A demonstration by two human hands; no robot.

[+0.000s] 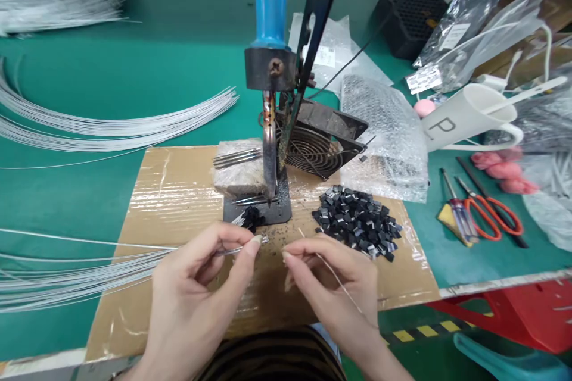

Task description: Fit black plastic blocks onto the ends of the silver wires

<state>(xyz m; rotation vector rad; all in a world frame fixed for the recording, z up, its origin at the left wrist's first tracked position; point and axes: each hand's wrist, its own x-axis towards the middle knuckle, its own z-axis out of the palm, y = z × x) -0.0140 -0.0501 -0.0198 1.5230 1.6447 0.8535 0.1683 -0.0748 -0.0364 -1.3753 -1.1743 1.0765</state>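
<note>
My left hand (196, 292) is closed, thumb and fingers pinching a thin grey cable (230, 250) with a small shiny end past the thumb tip. My right hand (333, 286) is closed too, a pale strand of solder wire (336, 278) running through its fingers, its free end sticking up. Beyond the hands, a blue-handled soldering iron (270, 15) hangs tip down in a stand, over a dark metal base (282, 209). Small black parts on cable ends (252, 218) lie just above my left hand. A pile of small black connector pieces (357, 220) sits beyond my right hand.
Cardboard (179, 190) covers the green bench. Grey cable bundles (111, 128) extend left. Behind the iron lies a fan (317, 143), with bubble wrap (384, 131) beside it. On the right are a white mug (469, 116), a screwdriver (460, 208) and orange-handled scissors (491, 214).
</note>
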